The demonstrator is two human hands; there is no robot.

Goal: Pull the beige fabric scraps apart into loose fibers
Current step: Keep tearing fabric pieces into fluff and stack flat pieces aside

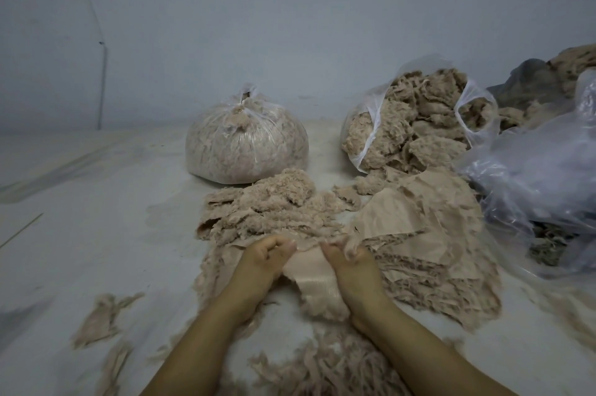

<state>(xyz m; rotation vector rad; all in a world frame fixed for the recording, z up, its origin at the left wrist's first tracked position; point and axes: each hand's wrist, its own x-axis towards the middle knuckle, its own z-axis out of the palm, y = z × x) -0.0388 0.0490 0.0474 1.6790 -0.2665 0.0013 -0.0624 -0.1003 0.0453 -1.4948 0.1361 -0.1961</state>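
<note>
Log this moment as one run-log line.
left hand: grips beige scrap | right hand: grips same scrap | step: pulling apart | fiber pile: behind hands

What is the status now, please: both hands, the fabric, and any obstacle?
Left hand and right hand both grip one beige scrap. Scrap still whole between them. Loose fiber pile just beyond; nothing blocking.
</note>
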